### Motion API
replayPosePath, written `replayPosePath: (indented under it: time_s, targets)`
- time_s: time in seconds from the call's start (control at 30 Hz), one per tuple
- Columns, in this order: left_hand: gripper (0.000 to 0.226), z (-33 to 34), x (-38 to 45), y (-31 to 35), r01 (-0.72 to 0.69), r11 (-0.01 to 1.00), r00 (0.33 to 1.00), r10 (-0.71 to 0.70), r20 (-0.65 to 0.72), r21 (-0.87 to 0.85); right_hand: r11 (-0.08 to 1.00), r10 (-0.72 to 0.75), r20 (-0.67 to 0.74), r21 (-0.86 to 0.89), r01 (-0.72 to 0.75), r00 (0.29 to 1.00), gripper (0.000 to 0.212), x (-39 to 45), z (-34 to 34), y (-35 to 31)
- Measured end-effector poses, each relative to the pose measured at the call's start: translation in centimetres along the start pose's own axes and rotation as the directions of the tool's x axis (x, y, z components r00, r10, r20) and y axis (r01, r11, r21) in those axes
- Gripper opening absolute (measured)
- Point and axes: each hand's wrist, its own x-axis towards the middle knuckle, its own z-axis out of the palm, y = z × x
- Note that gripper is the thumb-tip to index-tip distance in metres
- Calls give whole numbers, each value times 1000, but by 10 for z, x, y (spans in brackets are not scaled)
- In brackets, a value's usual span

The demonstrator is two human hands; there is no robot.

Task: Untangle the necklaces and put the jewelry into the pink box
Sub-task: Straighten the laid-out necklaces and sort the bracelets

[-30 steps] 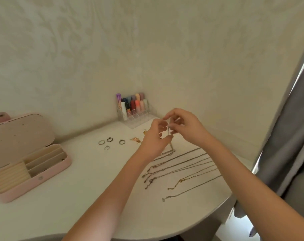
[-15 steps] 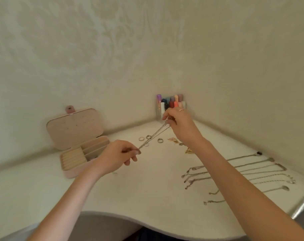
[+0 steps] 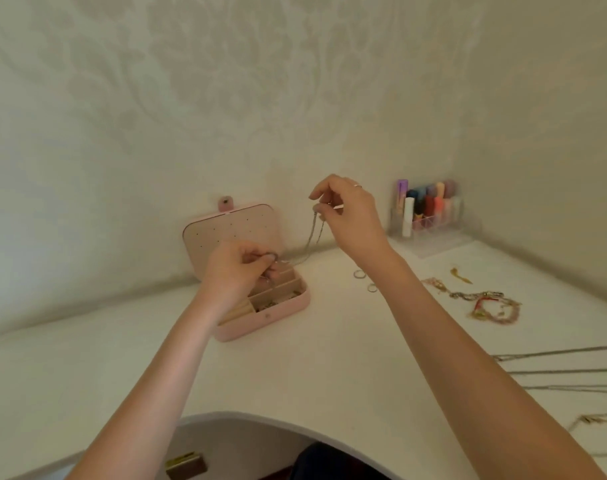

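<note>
The pink box (image 3: 281, 315) stands open against the wall, its lid (image 3: 226, 233) upright and its tray split into compartments. My left hand (image 3: 238, 273) hovers right over the tray and pinches one end of a silver necklace (image 3: 310, 242). My right hand (image 3: 347, 214) is higher and to the right, pinching the other end, so the doubled chain sags between them above the box. Several more necklaces (image 3: 558, 370) lie stretched out on the table at the right edge. Rings (image 3: 359, 274) and bracelets (image 3: 492, 308) rest on the table to the right of the box.
A clear organiser with coloured lipsticks (image 3: 430, 211) stands in the corner at the back right. Small gold earrings (image 3: 459, 274) lie near it. The white table (image 3: 312, 372) has a curved front edge, with a drawer handle (image 3: 186, 464) below it. Walls close in behind and right.
Both hands carried the silver necklace leftward from the laid-out chains to the pink box. The left hand now sits over the tray, and the chain hangs slack instead of taut.
</note>
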Motion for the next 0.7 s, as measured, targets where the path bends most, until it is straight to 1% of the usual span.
replayPosePath:
  time_s: [0.13, 0.2, 0.27, 0.33, 0.4, 0.47, 0.5, 0.57, 0.63, 0.7]
  targets:
    - [22, -8, 7, -16, -4, 995, 1000, 3, 10, 98, 997, 5, 42, 73, -8, 999, 21, 5, 20, -5]
    - [27, -11, 9, -24, -23, 981, 999, 19, 26, 194, 994, 5, 54, 105, -11, 999, 22, 5, 28, -7]
    - [30, -12, 9, -31, -76, 947, 997, 67, 41, 311, 988, 12, 78, 153, -24, 997, 24, 5, 35, -9]
    - [25, -12, 8, -34, -125, 899, 992, 103, 75, 419, 981, 8, 105, 194, -28, 994, 25, 5, 41, -13]
    - [12, -13, 8, -35, -136, 873, 989, 93, 114, 468, 972, 5, 136, 231, -37, 991, 24, 4, 46, -16]
    - [27, -13, 10, -38, -123, 896, 990, 83, 111, 427, 961, 7, 176, 270, -55, 984, 22, 2, 50, -20]
    - [34, -11, 11, -38, -110, 922, 992, 77, 103, 370, 956, 7, 195, 288, -64, 981, 21, 1, 51, -22]
    - [40, -7, 9, -36, -68, 972, 992, 42, 117, 225, 950, 6, 218, 305, -74, 976, 22, -1, 54, -25]
    - [34, 0, 6, -35, -22, 995, 991, 9, 133, 94, 947, 5, 219, 313, -76, 976, 23, -1, 54, -25]
    - [21, 2, 5, -36, -15, 999, 998, 12, 69, 41, 940, 34, 210, 326, -103, 977, 22, 0, 52, -18]
